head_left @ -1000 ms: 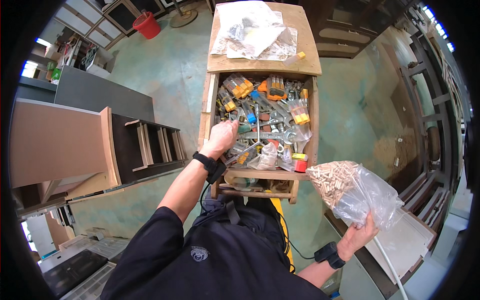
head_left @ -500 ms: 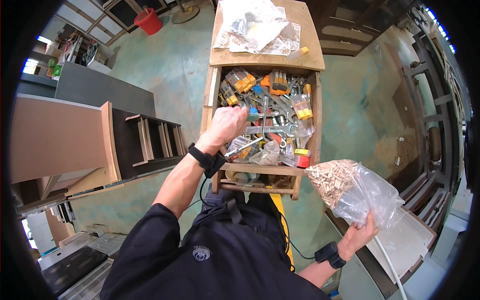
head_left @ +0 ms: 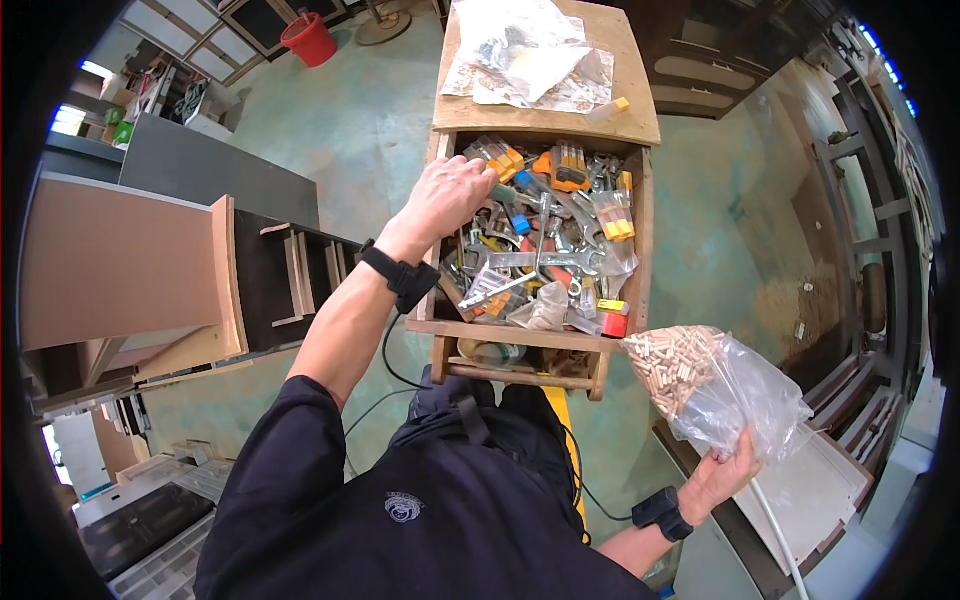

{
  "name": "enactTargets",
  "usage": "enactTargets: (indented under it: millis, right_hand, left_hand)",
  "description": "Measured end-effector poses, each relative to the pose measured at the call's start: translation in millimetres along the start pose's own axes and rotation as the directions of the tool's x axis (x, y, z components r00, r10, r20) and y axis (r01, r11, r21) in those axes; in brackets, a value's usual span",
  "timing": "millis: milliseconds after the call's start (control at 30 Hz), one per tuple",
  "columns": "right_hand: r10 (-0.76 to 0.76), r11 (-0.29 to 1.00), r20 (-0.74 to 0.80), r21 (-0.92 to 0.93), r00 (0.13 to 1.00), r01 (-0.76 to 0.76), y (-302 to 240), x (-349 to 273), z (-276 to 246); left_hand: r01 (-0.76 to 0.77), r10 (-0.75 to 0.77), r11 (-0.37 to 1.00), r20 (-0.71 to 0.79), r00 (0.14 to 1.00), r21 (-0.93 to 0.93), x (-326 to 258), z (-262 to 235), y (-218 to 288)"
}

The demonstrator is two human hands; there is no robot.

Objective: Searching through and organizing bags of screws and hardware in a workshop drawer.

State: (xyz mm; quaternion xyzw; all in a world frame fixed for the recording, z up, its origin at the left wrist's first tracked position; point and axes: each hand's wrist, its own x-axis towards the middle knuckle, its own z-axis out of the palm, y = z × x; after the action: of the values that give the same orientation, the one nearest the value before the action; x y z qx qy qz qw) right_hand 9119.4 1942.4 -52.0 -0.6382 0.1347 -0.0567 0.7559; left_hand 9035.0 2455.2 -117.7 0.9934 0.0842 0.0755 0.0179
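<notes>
Above the left side of an open wooden drawer (head_left: 645, 250), my left hand (head_left: 455, 192) is closed. A green-handled tool (head_left: 503, 194) sticks out to its right; the rest of it is hidden. Below lie loose tools: an open-ended wrench (head_left: 545, 260), a thin metal bar (head_left: 497, 291) and several clear tubes with orange ends (head_left: 614, 216). At the lower right, my right hand (head_left: 727, 470) grips a clear plastic bag (head_left: 765, 400). Its far end, full of wooden dowels (head_left: 678, 365), is next to the drawer's front right corner.
Crumpled paper and plastic (head_left: 530, 55) lie on the cabinet top (head_left: 625, 65), near a small clear tube with a yellow end (head_left: 608, 110). Wooden furniture panels (head_left: 120, 265) stand at left. A white board (head_left: 810, 500) lies at right, and a red bucket (head_left: 309, 40) stands far left.
My left hand has moved away from me over the drawer, and the green-handled tool has moved with it. My right hand still holds the bag of dowels. The view has shifted slightly.
</notes>
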Motion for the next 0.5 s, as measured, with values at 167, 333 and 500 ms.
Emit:
enactTargets:
  millis: [167,333,500]
  right_hand:
    - [-0.027,1.0,-0.01,0.007,1.0,0.027,1.3,-2.2,-1.0]
    - [0.008,1.0,0.038,-0.001,0.999,-0.008,6.8,0.6,-5.4]
    - [0.006,1.0,0.05,0.003,0.999,-0.006,7.7,1.6,-1.2]
  left_hand:
    - [0.034,-0.035,0.996,-0.002,0.999,-0.079,2.9,1.4,-10.1]
    - [0.091,-0.09,0.993,0.015,0.996,-0.078,1.3,8.9,-11.1]
    - [0.148,-0.14,0.986,0.097,0.985,-0.074,-14.5,24.9,-8.2]
